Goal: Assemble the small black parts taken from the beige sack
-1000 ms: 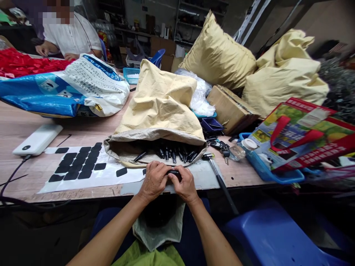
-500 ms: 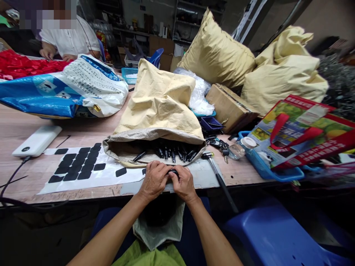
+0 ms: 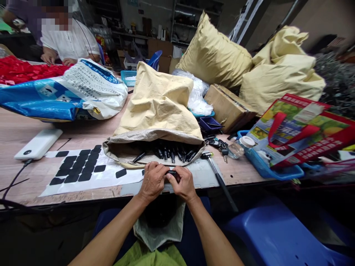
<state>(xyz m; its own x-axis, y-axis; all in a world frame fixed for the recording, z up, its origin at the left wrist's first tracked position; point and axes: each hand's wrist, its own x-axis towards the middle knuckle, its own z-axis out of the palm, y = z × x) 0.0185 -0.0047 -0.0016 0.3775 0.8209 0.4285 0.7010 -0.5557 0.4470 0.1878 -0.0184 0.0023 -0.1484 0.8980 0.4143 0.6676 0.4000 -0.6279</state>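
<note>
Between my two hands is a small black part, mostly covered by the fingers; its exact kind is hidden. My left hand is closed, with its fingertips on one end of the part. Closed on the other end is my right hand, its thumb lying along the top. Just beyond them lies a cream sack with its mouth facing me. Several black pen-like pieces with narrow tips rest inside that mouth. Below my hands, an open grey bag hangs at my lap.
A hammer lies right of my hands, its handle past the table edge. White backing with black stickers and a power bank are to the left. A blue basket stands right. Across the table, a person in white works beside red pieces.
My right thumb has shifted slightly on the black part, and more of the part shows between the hands. The view has tilted a little; the other things stay in place.
</note>
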